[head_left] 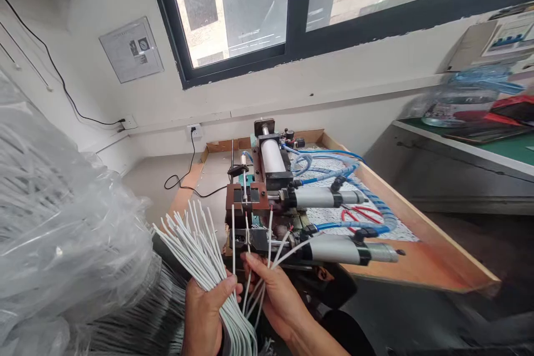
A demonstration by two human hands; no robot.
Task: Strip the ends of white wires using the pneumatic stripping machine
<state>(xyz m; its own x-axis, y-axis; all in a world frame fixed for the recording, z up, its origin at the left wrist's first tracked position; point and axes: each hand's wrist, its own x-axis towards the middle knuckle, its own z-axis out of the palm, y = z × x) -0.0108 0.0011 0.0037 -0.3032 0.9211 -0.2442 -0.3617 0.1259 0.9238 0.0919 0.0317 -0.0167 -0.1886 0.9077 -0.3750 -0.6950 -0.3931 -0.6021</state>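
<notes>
My left hand point(208, 311) is closed around a thick bundle of white cables point(204, 261), whose cut ends fan out up and to the left. Beside it, my right hand point(275, 295) has its thumb and fingers pinched on a thin white cable point(249, 239) that runs up to the jaws of a pneumatic machine point(250, 196). Several other loose white cables point(287, 253) pass through the right hand and spread toward the machine's front. Two silver air cylinders point(334, 248) lie sideways to the right of the jaws. Some fingertips are hidden behind the cables.
A wooden tray point(417, 222) with raised edges surrounds the machine. Blue air hoses point(387, 211) loop on its right. Clear plastic wrapping point(75, 222) bulges at left, above more grey cables point(142, 317). At far right a green-topped table point(509, 150) holds a plastic jug point(459, 100).
</notes>
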